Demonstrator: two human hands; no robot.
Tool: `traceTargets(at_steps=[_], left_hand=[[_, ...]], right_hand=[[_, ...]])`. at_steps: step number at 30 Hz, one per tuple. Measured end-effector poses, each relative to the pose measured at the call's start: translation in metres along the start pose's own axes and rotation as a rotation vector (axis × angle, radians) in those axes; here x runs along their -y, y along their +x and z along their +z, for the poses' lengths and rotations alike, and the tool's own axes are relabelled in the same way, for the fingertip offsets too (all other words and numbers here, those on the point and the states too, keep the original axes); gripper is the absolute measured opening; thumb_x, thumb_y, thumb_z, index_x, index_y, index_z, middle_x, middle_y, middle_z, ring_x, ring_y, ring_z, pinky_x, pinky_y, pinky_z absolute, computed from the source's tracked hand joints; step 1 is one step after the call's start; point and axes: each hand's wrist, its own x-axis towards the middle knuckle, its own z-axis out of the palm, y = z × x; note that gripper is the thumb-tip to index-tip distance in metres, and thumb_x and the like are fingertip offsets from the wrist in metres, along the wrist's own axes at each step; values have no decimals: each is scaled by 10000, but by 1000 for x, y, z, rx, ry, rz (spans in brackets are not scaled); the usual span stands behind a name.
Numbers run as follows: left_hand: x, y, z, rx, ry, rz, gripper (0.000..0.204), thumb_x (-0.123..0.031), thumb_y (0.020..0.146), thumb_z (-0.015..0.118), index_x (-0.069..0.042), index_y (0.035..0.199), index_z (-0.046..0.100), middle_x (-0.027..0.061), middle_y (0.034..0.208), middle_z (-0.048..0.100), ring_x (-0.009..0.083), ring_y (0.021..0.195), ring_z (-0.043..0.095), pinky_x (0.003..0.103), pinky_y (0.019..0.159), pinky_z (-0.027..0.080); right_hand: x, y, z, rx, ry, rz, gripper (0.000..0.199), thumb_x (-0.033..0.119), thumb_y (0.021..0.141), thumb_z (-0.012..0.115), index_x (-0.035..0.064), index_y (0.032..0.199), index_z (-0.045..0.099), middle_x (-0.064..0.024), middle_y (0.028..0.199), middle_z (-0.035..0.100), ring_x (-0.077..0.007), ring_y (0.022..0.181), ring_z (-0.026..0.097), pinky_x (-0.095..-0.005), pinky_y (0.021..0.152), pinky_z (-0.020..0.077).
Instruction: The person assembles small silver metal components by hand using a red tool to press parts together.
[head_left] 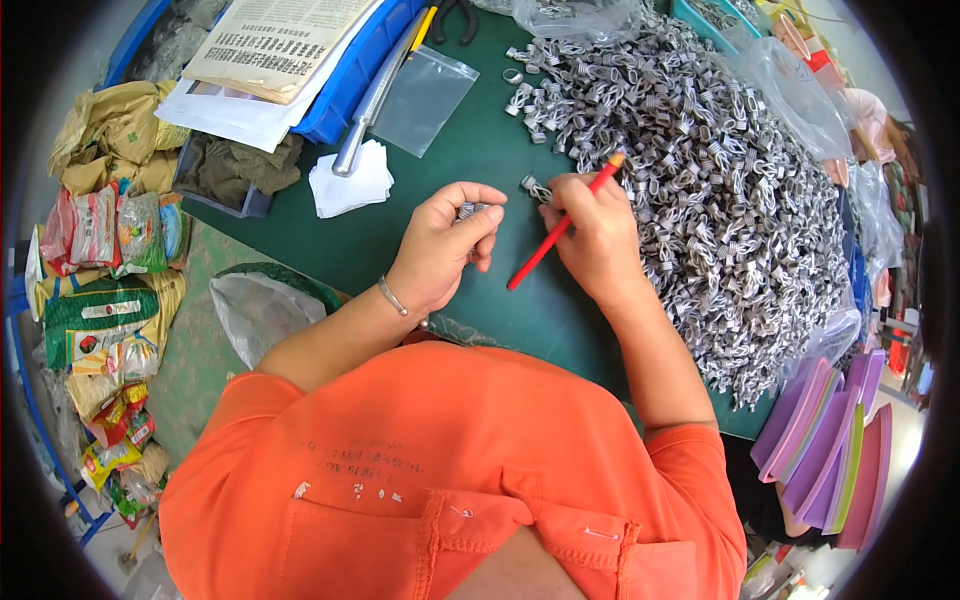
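My left hand (447, 240), with a bracelet on its wrist, is curled around small grey looped pieces (470, 210). Thumb and forefinger hide most of them. In my right hand (597, 230) is a slim red pencil-like stick (548, 250) with an orange end, slanting down to the left across the fingers. A grey loop piece (535, 187) shows at the tips of my right fingers; whether they grip it I cannot tell. A large heap of similar grey loop pieces (720, 200) covers the right of the green table (480, 130), just beyond my right hand.
White paper slips (350, 185) lie under a long metal tool (375, 110). A clear zip bag (425, 105) is beside them. A blue tray (335, 110) with papers stands back left. Clear plastic bags (795, 90) flank the heap. Purple foam-like boards (825, 440) stand lower right.
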Motion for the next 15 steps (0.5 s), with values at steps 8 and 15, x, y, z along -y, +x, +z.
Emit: traceTargets(at_steps=[8, 15], left_hand=[[-6, -2, 6, -56, 124, 29, 275, -59, 827, 577, 18, 1085, 518, 53, 800, 568, 86, 647, 548, 189, 500, 441], [-13, -11, 14, 63, 460, 155, 189, 27, 761, 625, 18, 945, 584, 54, 764, 583, 62, 587, 538, 172, 469, 419]], right_hand=[[12, -3, -5, 35, 236, 89, 216, -54, 598, 598, 68, 727, 475, -71, 643, 537, -272, 602, 542, -356, 539, 427], [22, -10, -25, -92, 522, -65, 253, 13, 651, 708, 45, 723, 468, -112, 799, 612, -256, 738, 590, -320, 633, 470]])
